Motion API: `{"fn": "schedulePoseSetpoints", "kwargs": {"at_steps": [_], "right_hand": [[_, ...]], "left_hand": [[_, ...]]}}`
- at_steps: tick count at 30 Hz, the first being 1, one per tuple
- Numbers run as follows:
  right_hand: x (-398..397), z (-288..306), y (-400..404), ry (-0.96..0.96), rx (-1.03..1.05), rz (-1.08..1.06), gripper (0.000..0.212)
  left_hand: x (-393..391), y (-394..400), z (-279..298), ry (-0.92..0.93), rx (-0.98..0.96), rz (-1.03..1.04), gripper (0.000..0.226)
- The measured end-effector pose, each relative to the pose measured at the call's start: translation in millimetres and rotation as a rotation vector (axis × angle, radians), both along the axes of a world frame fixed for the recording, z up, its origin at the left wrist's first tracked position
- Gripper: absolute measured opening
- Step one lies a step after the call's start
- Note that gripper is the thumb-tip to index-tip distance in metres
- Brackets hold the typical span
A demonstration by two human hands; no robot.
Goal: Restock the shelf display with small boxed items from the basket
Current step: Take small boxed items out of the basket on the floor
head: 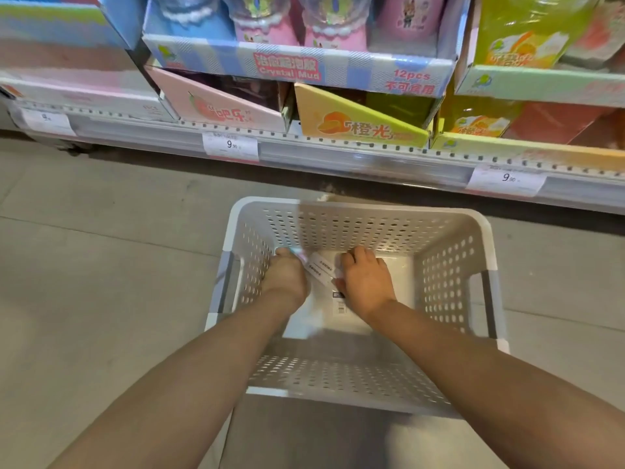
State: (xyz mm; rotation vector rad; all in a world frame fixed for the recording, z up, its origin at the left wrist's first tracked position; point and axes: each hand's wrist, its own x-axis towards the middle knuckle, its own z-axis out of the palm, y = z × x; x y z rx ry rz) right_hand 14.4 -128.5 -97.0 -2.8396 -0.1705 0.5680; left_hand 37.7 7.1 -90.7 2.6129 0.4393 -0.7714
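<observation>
A white perforated plastic basket [453, 265] stands on the floor in front of the shelf. Both my hands reach down to its bottom. My left hand [285, 277] and my right hand [367, 280] close from either side on a small pale boxed item [319, 270] with printed labels; its far end shows a bit of pink and teal. A barcode sticker [340, 304] lies on the basket floor below the box. On the shelf stand a pink display carton [216, 103] and a yellow-orange one [355, 125], both with dark interiors.
A blue "Crystal Mud" display tray [304, 67] with pink and blue tubs sits above the cartons. Green and orange cartons [514, 55] fill the right. Price tags [230, 147] hang on the shelf rail. Grey tiled floor [101, 248] surrounds the basket.
</observation>
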Motion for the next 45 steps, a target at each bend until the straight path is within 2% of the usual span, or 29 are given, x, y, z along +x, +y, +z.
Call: {"fn": "schedulePoseSetpoints", "kwargs": {"at_steps": [4,8,11,15,19,21,27,33,40,45], "right_hand": [[2,-3,9,0.088,0.081,-0.162,0.049],[6,-4,16,0.158,0.092,-0.238,0.049],[4,-9,18,0.17,0.077,-0.199,0.045],[-5,-15,17,0.147,0.053,-0.106,0.039],[-11,-18,19,0.141,0.042,-0.057,0.038],[-12,-17,19,0.15,0.045,-0.051,0.038],[-12,-15,19,0.165,0.022,-0.06,0.037],[-14,-16,23,0.158,-0.014,-0.092,0.034],[-16,-18,26,0.142,-0.08,-0.088,0.035],[-12,-13,16,0.162,-0.04,-0.03,0.035]], "left_hand": [[0,-2,-6,0.035,-0.039,0.084,0.04],[-5,-2,-9,0.051,0.015,-0.077,0.036],[-6,-4,-10,0.047,0.092,-0.178,0.036],[-3,-3,-6,-0.02,0.03,-0.044,0.036],[1,0,-2,-0.044,0.059,-0.059,0.031],[1,-1,-6,-0.018,0.008,-0.07,0.025],[-7,-11,-9,-0.04,-0.124,0.033,0.03],[-5,-17,-11,-0.037,-0.112,0.014,0.023],[-4,-8,-8,0.026,-0.08,-0.04,0.035],[-6,-7,2,0.046,0.005,-0.127,0.015]]}}
